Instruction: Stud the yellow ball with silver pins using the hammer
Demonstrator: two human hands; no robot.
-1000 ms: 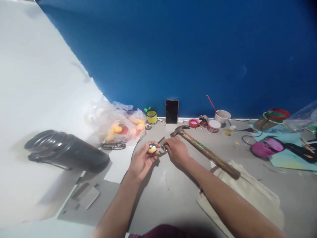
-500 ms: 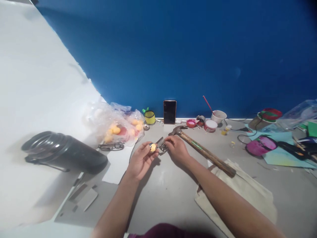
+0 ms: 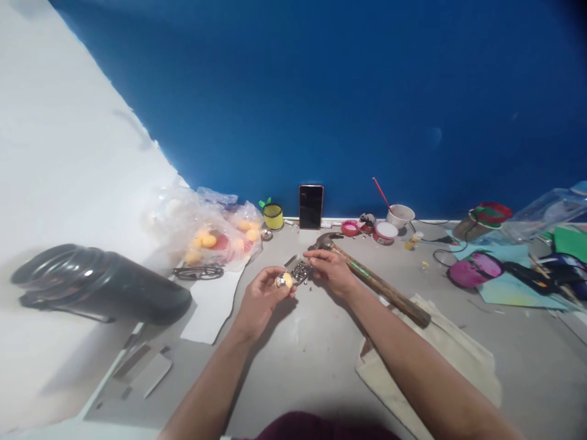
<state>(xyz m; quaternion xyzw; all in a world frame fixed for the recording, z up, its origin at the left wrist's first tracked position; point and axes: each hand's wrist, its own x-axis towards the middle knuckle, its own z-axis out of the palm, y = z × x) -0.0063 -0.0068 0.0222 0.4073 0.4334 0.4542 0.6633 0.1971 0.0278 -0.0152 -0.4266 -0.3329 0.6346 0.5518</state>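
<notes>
My left hand (image 3: 265,300) is closed around a small yellow ball (image 3: 287,280) that has shiny silver pieces on one side. Just beyond it is a small shallow container (image 3: 300,269) full of tiny metallic bits. My right hand (image 3: 332,269) is at this container's right edge, thumb and forefinger drawn together; what lies between the fingertips is too small to make out. A few loose bits lie on the table beside the container. Behind the right hand and forearm rests a claw hammer (image 3: 387,286) with a wooden handle.
A phone (image 3: 310,206) stands against the blue wall. To the left are a plastic bag (image 3: 220,235) of yellow balls, glasses (image 3: 198,272) and a dark flask (image 3: 105,284). Paint pots (image 3: 385,232), a white cup (image 3: 400,216) and a beige cloth (image 3: 431,354) are on the right.
My right fingers have opened out slightly at the container's edge, and more of its metallic bits show. My left hand has turned the ball, bringing its silver side into view.
</notes>
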